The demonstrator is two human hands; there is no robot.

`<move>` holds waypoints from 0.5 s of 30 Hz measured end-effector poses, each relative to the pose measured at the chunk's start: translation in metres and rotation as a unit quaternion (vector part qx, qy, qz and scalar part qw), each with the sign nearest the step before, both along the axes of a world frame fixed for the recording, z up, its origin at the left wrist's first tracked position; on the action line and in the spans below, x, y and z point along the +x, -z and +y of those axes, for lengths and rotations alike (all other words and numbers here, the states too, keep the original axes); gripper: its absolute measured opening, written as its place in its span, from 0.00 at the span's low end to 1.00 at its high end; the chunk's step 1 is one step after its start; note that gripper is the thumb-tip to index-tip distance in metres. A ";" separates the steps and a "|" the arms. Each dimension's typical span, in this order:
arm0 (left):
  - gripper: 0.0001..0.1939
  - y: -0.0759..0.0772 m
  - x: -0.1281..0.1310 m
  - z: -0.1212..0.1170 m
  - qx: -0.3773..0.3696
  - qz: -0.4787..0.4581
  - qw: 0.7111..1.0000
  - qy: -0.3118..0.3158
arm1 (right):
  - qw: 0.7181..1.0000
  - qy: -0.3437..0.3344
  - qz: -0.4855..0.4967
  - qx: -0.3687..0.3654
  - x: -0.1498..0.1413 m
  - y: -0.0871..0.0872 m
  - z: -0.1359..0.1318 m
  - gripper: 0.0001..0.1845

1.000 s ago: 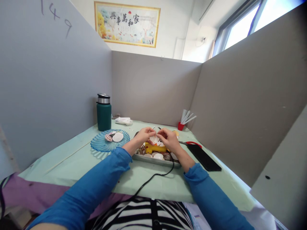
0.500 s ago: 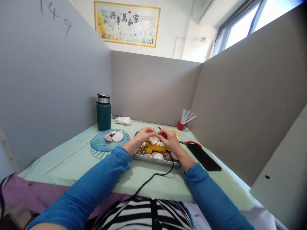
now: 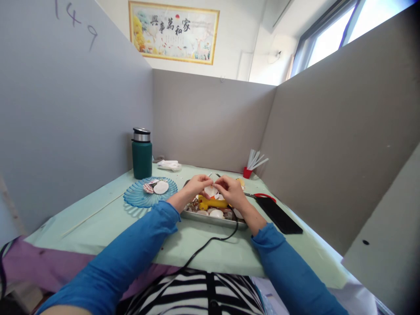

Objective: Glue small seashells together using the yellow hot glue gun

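Both my hands meet above a metal tray (image 3: 210,219) of several seashells. My left hand (image 3: 197,185) and my right hand (image 3: 231,189) pinch a white shell (image 3: 211,190) between them, fingers closed on its edges. Under the hands a yellow glue gun (image 3: 212,203) lies in the tray, and its black cord (image 3: 203,249) runs back toward me. To the left stands a blue glass plate (image 3: 138,200) with a white shell (image 3: 161,187) and a striped shell (image 3: 148,188) on it.
A green flask (image 3: 142,154) stands at the back left beside a white cloth (image 3: 169,165). A red cup (image 3: 247,173) of white sticks stands at the back right. Red-handled scissors (image 3: 262,196) and a black phone (image 3: 278,215) lie right of the tray. Partition walls close three sides.
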State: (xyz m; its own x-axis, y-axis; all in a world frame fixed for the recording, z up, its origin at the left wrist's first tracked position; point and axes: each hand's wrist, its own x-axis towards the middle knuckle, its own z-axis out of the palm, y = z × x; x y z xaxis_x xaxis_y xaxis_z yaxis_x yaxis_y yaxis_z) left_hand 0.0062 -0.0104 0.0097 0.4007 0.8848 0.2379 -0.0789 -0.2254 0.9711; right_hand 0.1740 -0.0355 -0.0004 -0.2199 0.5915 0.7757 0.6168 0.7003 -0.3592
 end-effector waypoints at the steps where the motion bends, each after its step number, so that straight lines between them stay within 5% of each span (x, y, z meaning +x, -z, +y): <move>1: 0.14 0.000 0.000 0.000 0.000 0.000 1.000 0.000 | 1.000 0.000 -0.001 0.001 0.000 0.000 0.000 0.08; 15: 0.15 0.000 0.000 0.000 0.007 -0.005 1.000 0.007 | 0.999 0.017 -0.037 0.033 0.002 0.000 0.000 0.08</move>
